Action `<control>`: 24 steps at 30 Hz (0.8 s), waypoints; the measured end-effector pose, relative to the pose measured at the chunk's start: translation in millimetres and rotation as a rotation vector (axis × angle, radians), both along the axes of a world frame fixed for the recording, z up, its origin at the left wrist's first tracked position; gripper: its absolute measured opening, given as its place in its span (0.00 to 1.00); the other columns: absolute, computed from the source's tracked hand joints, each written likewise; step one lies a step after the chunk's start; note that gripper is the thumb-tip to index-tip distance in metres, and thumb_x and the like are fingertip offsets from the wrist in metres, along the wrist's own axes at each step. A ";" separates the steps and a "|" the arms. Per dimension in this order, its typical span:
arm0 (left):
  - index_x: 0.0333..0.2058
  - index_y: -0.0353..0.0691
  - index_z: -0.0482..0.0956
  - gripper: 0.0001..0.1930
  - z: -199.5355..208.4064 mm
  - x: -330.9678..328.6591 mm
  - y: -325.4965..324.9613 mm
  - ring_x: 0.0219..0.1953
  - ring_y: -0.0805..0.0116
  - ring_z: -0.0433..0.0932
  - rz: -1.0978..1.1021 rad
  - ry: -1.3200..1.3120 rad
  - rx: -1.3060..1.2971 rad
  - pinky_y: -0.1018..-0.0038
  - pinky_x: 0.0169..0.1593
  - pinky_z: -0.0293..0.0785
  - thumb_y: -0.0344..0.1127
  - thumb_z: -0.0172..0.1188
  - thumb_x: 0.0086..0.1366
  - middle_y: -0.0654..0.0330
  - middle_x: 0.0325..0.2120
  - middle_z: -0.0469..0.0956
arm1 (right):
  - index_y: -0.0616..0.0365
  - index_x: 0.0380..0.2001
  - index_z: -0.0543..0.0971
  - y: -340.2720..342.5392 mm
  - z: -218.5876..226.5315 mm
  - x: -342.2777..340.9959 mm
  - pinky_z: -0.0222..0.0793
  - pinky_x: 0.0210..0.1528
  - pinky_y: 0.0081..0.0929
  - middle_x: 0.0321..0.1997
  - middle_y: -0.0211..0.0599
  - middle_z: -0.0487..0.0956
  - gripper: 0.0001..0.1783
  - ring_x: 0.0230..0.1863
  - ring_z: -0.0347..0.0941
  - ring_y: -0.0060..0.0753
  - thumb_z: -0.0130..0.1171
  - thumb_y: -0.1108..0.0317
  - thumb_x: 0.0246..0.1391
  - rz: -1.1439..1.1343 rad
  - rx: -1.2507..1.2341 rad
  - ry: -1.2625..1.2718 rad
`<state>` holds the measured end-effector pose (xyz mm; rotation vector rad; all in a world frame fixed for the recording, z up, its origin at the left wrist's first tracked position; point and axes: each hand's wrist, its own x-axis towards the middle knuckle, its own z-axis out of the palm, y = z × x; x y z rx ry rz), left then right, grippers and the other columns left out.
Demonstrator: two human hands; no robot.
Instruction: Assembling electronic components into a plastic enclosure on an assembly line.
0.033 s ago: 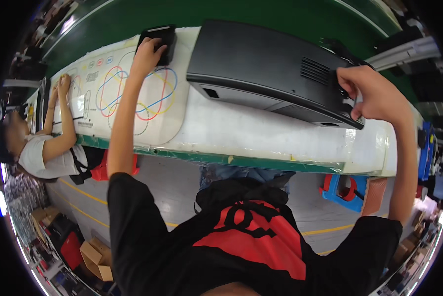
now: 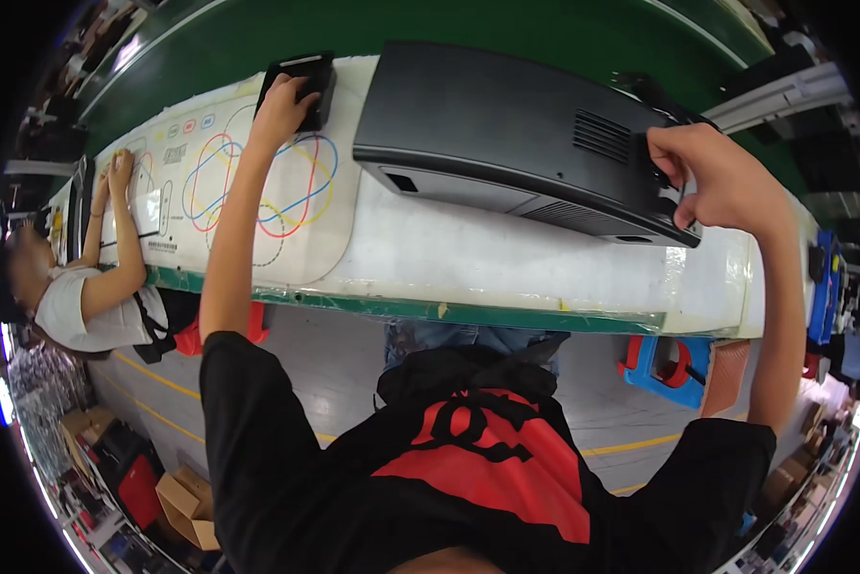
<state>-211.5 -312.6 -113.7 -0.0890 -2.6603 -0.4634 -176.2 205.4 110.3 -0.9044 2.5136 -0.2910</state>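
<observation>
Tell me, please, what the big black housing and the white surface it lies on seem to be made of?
Black housing: probably moulded plastic, matt, with slotted vents. White work surface: seemingly soft padding under a glossy, wrinkled clear film, though that is uncertain.

One head-worn fisheye looks steeply down, close over the white bench (image 2: 506, 258).

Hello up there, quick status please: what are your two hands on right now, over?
Left hand on small black part at far edge of white bench. Right hand gripping right end of big black housing. Co-worker's hands busy further left, apart.
</observation>
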 end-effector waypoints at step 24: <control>0.41 0.24 0.79 0.13 105.8 129.1 137.4 0.32 0.74 0.71 -0.473 0.109 1.480 0.78 0.38 0.67 0.31 0.53 0.66 0.54 0.33 0.77 | 0.61 0.24 0.65 5.9 -1.5 18.4 0.63 0.29 0.32 0.23 0.38 0.68 0.25 0.26 0.65 0.40 0.66 0.86 0.18 -0.012 0.002 0.163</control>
